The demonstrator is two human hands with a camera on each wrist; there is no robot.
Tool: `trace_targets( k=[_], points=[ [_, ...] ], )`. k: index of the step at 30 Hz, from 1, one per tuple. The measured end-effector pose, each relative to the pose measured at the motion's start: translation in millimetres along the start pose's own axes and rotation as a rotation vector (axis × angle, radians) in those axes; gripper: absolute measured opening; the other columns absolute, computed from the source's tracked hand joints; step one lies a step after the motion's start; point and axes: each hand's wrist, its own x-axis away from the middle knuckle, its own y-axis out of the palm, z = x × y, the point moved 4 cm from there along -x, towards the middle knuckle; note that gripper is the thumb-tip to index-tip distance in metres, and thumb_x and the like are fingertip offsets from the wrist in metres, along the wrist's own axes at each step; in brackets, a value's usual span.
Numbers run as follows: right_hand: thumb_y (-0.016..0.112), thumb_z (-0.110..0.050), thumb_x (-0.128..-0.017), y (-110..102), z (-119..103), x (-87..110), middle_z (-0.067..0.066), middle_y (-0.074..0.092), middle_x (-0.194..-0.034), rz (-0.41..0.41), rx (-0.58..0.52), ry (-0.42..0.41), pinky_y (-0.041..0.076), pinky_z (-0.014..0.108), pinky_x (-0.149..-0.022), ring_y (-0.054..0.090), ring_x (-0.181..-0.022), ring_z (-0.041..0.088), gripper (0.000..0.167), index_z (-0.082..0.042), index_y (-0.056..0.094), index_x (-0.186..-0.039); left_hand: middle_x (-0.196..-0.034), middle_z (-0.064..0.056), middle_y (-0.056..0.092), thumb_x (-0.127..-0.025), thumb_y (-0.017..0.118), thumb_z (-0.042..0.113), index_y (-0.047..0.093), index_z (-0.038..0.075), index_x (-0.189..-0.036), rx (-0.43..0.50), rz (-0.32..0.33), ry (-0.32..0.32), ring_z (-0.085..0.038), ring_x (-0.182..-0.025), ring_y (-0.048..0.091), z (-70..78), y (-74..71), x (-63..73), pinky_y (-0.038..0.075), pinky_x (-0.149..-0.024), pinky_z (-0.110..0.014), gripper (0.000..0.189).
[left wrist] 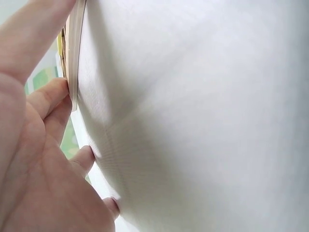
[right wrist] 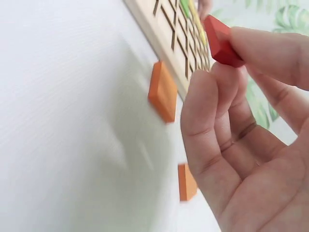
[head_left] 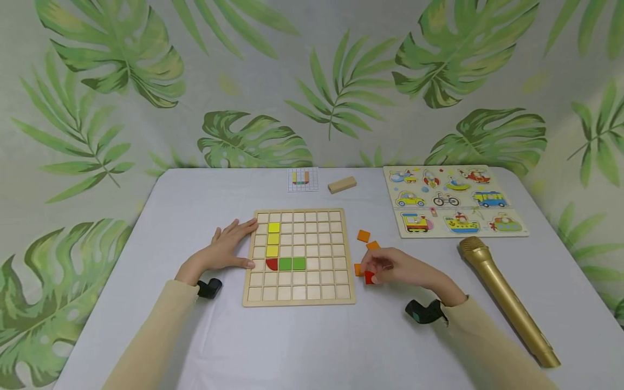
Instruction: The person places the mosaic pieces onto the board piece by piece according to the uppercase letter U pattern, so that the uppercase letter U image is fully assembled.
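So the red painted block [head_left: 369,278] is up off the worktop [head_left: 205,341], just right of the wooden grid board [head_left: 335,293]. The right hand [head_left: 398,268] has it pinched between thumb and fingertips. It's chunky with crisp edges and a smooth finish, though fingers cover part, so can't tell its full outline.

Three flat orange square tiles [head_left: 363,235] lie loose around that hand, one partly hidden behind it. The left hand [head_left: 221,250] isn't grasping anything: fingers spread, thumb and index touching the board's left edge.

Board's pale wood with thin raised dividers. In it: a column of three yellow squares [head_left: 273,238], a rounded-corner red tile [head_left: 272,264] at the near end, then two green squares [head_left: 285,264] running right.

Far side has a printed grid card [head_left: 303,187] and a plain wood bar [head_left: 342,184]. Far right's a vehicle puzzle board [head_left: 434,216], with a shiny gold microphone [head_left: 509,303] nearer. White cloth underneath, softly wrinkled.
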Motion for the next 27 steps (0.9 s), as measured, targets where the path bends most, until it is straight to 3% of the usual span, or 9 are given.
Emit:
trace_targets(
  k=[6, 12, 18, 22, 27],
  points=[
    [0.059, 0.004, -0.084, 4, -8, -20.0, 0.009, 0.053, -0.085, 0.041, -0.064, -0.033, 0.046, 0.027, -0.064, 0.052, -0.078, 0.023, 0.017, 0.001, 0.058, -0.101, -0.159, -0.009, 0.013, -0.076, 0.078, 0.045, 0.021, 0.009, -0.153, -0.003, -0.005, -0.007, -0.04, -0.143, -0.002, -0.7, 0.9, -0.2, -0.009, -0.104, -0.067, 0.103],
    [0.057, 0.005, -0.085, 11, -18, -39.4, 0.009, 0.056, -0.091, 0.071, -0.071, -0.087, 0.047, 0.029, -0.071, 0.052, -0.085, 0.024, 0.014, -0.002, 0.059, -0.098, -0.159, -0.008, 0.013, -0.076, 0.078, 0.045, 0.021, 0.01, -0.154, 0.009, -0.003, -0.011, -0.039, -0.143, -0.003, -1.1, 0.7, 0.3, -0.009, -0.104, -0.067, 0.103],
    [0.057, 0.003, -0.085, 21, -24, -57.4, 0.008, 0.056, -0.09, 0.082, -0.086, -0.055, 0.047, 0.027, -0.07, 0.057, -0.078, 0.022, 0.012, -0.003, 0.061, -0.095, -0.159, -0.008, 0.014, -0.075, 0.078, 0.045, 0.021, 0.01, -0.154, 0.002, -0.002, -0.013, -0.039, -0.143, -0.003, -0.9, 1.0, 0.0, -0.009, -0.104, -0.067, 0.103],
    [0.057, 0.004, -0.084, 27, -27, -70.0, 0.006, 0.059, -0.089, 0.1, -0.015, -0.067, 0.046, 0.026, -0.068, 0.058, -0.072, 0.019, 0.015, -0.006, 0.064, -0.093, -0.159, -0.008, 0.014, -0.075, 0.079, 0.044, 0.021, 0.01, -0.153, 0.003, 0.002, -0.014, -0.039, -0.143, -0.002, -0.7, 0.9, 0.0, -0.009, -0.104, -0.067, 0.103],
    [0.056, 0.006, -0.081, 34, -32, -85.4, 0.004, 0.061, -0.086, 0.121, 0.052, -0.11, 0.045, 0.027, -0.069, 0.056, -0.075, 0.017, 0.019, -0.007, 0.065, -0.091, -0.159, -0.008, 0.014, -0.075, 0.079, 0.045, 0.021, 0.01, -0.153, 0.0, 0.005, -0.011, -0.04, -0.143, -0.002, -1.5, 1.3, -0.2, -0.009, -0.104, -0.067, 0.103]
  ],
)
